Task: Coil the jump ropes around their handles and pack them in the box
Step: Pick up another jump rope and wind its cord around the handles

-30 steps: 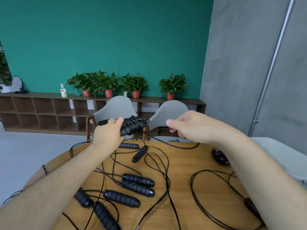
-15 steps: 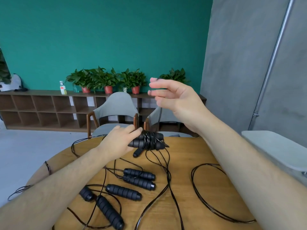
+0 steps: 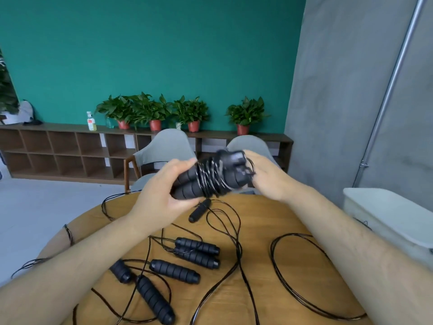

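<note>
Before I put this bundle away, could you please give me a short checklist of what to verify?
1. Grip: the left hand holds the coiled bundle by its handles: ok.
2. Support: the right hand is at the bundle's other end, but whether it has a firm hold: cannot tell, blurred.
3. Cord end tucked under the wraps: cannot tell.
4. The white container at the right edge is open and ready: cannot tell, only part of it shows.
5. The loose cords on the table are untangled for the next coil: not ok, they cross around the loose handles.
</note>
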